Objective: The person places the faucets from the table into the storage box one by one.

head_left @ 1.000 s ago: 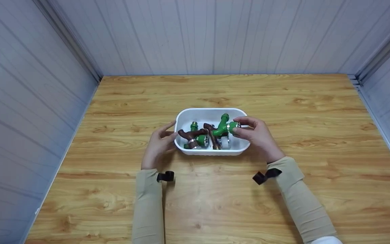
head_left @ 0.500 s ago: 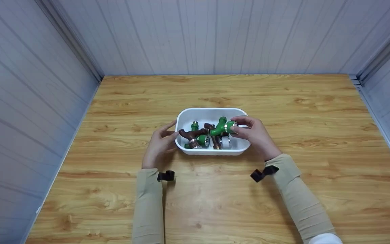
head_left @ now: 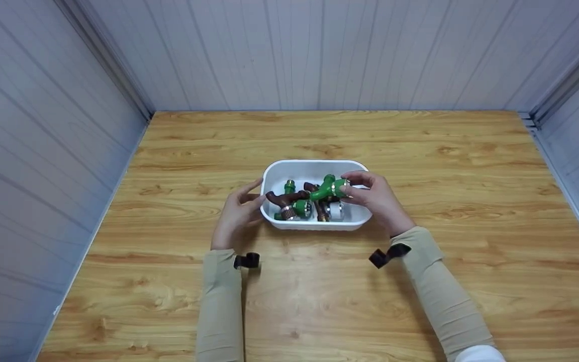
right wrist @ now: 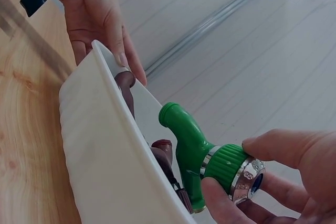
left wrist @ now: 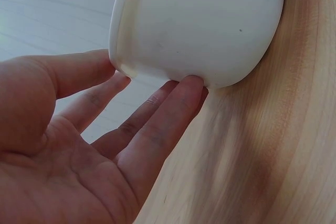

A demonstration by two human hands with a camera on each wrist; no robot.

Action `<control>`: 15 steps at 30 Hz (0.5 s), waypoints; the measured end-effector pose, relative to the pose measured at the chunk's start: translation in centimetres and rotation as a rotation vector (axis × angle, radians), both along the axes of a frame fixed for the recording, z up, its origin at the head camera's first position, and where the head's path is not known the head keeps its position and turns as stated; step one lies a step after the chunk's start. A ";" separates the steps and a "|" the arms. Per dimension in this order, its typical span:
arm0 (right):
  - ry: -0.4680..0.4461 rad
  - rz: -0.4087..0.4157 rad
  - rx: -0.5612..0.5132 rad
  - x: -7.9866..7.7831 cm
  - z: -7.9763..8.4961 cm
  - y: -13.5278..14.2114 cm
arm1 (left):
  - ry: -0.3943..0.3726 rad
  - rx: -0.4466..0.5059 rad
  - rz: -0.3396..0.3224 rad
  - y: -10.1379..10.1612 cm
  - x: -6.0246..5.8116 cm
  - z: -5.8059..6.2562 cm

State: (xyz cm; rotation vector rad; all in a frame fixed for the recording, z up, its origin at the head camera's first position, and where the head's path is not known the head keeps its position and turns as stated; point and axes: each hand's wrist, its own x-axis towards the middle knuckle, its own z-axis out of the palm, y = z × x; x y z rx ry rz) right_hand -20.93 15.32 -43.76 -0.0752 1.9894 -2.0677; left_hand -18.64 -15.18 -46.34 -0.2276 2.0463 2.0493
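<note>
In the head view my right hand (head_left: 377,196) pinches a green tap (head_left: 325,188) by its ribbed knob, over the right half of a white plastic bin (head_left: 314,226). The right wrist view shows the thumb and fingers round the ribbed green knob with its silver faceted end (right wrist: 245,182); the tap's forked body points away from the hand. My left hand (head_left: 236,213) touches the bin's left end, its fairly straight fingers (left wrist: 163,124) against the outer wall and rim. Inside the bin lie a brown tap (head_left: 285,200) and another green one (head_left: 301,207).
More brown tap parts (head_left: 321,213) and a white knob (head_left: 335,210) lie in the bin's right half, partly covered by the held tap. The bin stands on a wood-grain table (head_left: 309,281), with pale panel walls (head_left: 294,55) behind and at both sides.
My right hand has shifted slightly left with the green tap, whose body now sits a little lower and further left over the bin. The left hand has stayed at the bin's end.
</note>
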 end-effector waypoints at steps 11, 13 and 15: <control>-0.026 0.002 -0.005 0.0 -0.1 -0.1 | 0.016 -0.031 -0.001 0.0 0.2 0.1; -0.037 0.003 -0.011 0.0 -0.1 -0.2 | 0.010 -0.033 0.001 0.0 0.2 0.1; -0.048 -0.003 -0.012 -0.1 0.0 -0.3 | 0.006 -0.033 0.004 0.0 0.2 0.0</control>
